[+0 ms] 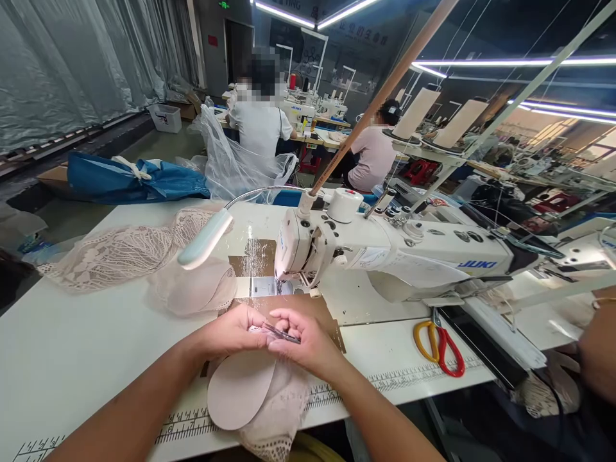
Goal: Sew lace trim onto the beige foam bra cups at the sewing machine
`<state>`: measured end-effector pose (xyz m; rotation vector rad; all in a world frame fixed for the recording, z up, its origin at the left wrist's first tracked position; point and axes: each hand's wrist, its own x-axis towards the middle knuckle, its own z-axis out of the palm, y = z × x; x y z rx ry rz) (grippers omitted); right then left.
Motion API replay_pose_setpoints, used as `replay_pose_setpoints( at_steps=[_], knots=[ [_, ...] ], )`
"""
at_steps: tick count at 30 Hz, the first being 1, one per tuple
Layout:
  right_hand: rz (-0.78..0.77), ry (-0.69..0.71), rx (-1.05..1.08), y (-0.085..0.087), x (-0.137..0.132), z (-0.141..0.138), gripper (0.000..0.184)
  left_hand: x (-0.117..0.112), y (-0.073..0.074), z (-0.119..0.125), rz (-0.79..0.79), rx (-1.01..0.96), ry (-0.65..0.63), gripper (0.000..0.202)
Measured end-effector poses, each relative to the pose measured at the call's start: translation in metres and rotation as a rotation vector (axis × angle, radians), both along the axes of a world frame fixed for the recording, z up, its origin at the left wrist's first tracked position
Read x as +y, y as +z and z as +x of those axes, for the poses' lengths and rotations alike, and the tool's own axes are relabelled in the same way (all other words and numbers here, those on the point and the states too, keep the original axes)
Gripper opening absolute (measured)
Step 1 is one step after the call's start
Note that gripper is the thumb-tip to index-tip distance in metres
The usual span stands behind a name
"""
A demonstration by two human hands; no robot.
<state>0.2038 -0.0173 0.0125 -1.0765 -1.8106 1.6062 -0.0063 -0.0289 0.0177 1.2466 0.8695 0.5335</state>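
Note:
Between my hands, in front of the sewing machine (332,240), is a pale lace piece (283,391) with a smooth beige oval cup (240,391). My left hand (238,333) pinches its upper edge; the lace hangs over the table's front edge. My right hand (308,340) is closed around a slim dark metal tool (283,333), whose tip meets the fabric by my left fingers. I cannot tell whether it is tweezers or thread snips. The needle area lies just beyond my hands.
More lace fabric (120,253) and a sheer cup piece (192,285) lie left on the white table (86,346). Scissors (439,343) with yellow and red handles rest at right. A lamp (206,237) overhangs the table. Two people (262,128) sit ahead; another person's arm (599,346) shows at right.

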Motion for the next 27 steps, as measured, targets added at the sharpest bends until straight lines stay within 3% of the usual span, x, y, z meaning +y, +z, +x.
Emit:
replay_pose_setpoints(
  at_steps=[3,8,13,20,27],
  knots=[
    [0.053,0.000,-0.129,0.002,0.001,0.000,0.016,0.004,0.009,-0.014,0.056,0.090,-0.075,0.027],
    [0.020,-0.012,-0.240,0.001,0.003,0.010,0.004,0.008,0.019,-0.037,0.195,0.264,-0.071,0.029],
    [-0.037,0.056,-0.227,0.003,0.001,0.019,0.004,0.008,0.016,-0.037,0.223,0.288,-0.016,0.036],
    [-0.023,0.013,-0.200,0.010,-0.006,0.018,0.005,0.005,0.011,-0.028,0.218,0.261,0.028,0.056],
    [-0.034,-0.009,-0.189,0.009,-0.006,0.017,0.005,0.004,0.014,-0.027,0.229,0.241,-0.034,0.038]
  ],
)
